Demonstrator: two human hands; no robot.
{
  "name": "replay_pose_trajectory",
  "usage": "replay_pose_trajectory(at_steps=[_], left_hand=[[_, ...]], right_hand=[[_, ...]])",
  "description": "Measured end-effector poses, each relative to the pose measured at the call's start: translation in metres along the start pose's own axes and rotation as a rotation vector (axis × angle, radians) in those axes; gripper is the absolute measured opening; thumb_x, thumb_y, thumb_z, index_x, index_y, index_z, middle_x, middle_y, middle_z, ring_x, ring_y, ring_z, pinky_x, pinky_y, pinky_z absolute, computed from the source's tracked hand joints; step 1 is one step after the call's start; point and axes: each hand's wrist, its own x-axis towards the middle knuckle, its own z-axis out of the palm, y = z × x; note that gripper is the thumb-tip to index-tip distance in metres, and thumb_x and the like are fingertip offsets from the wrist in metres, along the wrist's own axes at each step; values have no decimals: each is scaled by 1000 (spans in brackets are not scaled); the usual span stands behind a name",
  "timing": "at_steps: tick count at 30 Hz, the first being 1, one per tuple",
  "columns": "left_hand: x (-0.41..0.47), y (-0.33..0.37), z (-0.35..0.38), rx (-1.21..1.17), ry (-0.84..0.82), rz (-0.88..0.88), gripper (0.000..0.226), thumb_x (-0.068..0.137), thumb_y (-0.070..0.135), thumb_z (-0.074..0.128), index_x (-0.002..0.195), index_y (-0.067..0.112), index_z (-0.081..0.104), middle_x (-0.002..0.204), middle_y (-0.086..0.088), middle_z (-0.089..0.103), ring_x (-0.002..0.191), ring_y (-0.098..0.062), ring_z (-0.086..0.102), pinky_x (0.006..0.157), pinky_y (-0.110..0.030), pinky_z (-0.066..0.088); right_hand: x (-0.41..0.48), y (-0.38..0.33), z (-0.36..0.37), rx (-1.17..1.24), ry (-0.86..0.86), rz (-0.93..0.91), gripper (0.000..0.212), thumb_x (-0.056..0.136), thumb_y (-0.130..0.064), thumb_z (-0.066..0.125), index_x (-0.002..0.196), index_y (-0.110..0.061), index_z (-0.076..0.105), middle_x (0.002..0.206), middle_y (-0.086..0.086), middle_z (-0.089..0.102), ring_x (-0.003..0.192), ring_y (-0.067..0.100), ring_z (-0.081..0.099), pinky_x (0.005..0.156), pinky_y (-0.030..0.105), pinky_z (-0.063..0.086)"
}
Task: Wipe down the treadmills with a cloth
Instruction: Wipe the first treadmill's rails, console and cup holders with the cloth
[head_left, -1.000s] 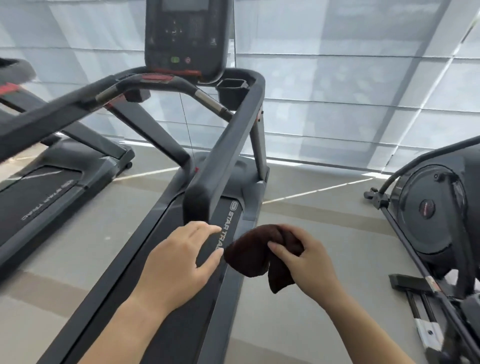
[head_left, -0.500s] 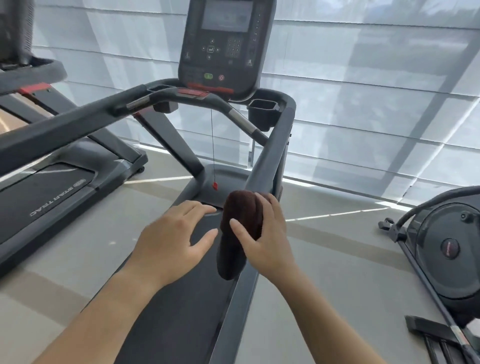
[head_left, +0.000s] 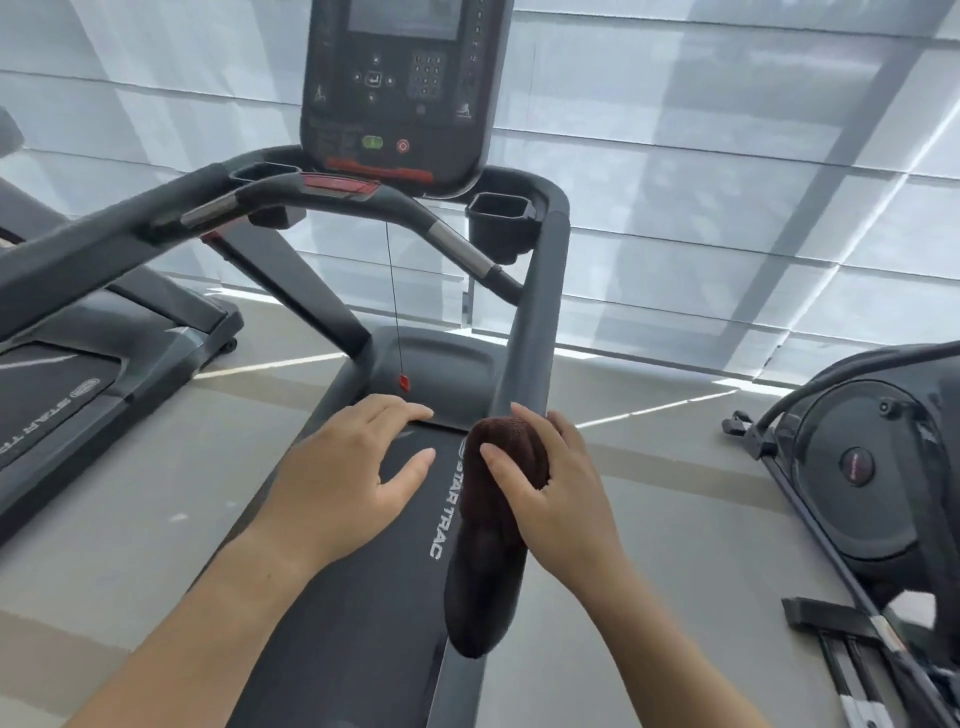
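A dark grey treadmill (head_left: 400, 587) stands right in front of me, its console (head_left: 397, 88) up at the top centre. My right hand (head_left: 558, 493) presses a dark brown cloth (head_left: 491, 551) over the near end of the right handrail (head_left: 530, 332); the cloth drapes down past the rail's end. My left hand (head_left: 345, 478) hovers above the belt with fingers spread and holds nothing. A red safety clip (head_left: 404, 383) hangs on a cord from the console.
A second treadmill (head_left: 62, 395) stands to the left, across a strip of floor. An elliptical machine (head_left: 872, 478) with floor rails fills the lower right. White blinds cover the window wall behind. A cup holder (head_left: 501, 213) sits beside the console.
My right hand carried the cloth up and onto the end of the right handrail. My view moved closer and tilted up toward the console. My left hand stayed open above the belt.
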Motion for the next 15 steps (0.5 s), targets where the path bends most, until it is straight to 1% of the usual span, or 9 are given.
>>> replay_pose_trajectory(at_steps=[2,3,5,6,7,9,12,15], left_hand=[[16,-11,1,-24,-28,76,32,84,43,53,116,37,53,116,23,55,97,-1,52,67,-18,39],[24,-16,0,-36,-50,117,32,84,43,54,116,36,54,115,22,55,98,-2,52,67,-18,40],[40,-26,-2,-71,-124,207,32,85,43,53,116,36,53,116,22,55,102,-3,51,68,-19,43],[50,-32,-4,-94,-173,254,33,85,43,52,117,36,53,118,21,54,104,-3,51,71,-20,45],[61,-36,-6,-115,-235,302,33,86,43,51,119,35,52,120,20,54,107,-4,51,74,-22,46],[81,-41,-9,-141,-372,394,34,88,40,50,122,34,51,125,17,52,111,-6,49,82,-24,45],[107,-40,-8,-120,-517,533,35,90,38,49,125,34,48,131,15,48,117,-8,45,89,-27,43],[127,-37,-7,-68,-640,633,38,91,37,48,128,32,46,138,11,43,124,-11,42,96,-35,44]], right_hand=[[-17,-4,9,-15,61,64,70,71,-72,49,135,-49,37,150,-15,28,140,6,22,113,30,22],[-26,-9,13,-5,95,109,75,66,-75,48,136,-50,34,149,-16,29,139,6,23,113,31,23],[-31,-21,21,-9,160,224,80,64,-80,45,137,-48,35,145,-13,36,137,10,29,113,38,29],[-25,-29,23,-24,181,294,79,67,-81,41,138,-47,36,144,-10,38,137,14,31,113,41,29],[-17,-37,24,-44,201,377,74,72,-80,37,137,-46,39,146,-6,38,139,18,29,114,42,27],[-5,-52,27,-91,250,512,61,83,-72,32,136,-44,42,149,-3,37,142,21,22,113,41,25],[-17,-66,40,-233,319,505,45,89,-57,43,133,-46,45,148,-1,37,140,22,23,106,40,30],[-45,-78,58,-363,353,456,46,86,-49,56,132,-43,49,149,1,34,139,26,23,110,48,29]])
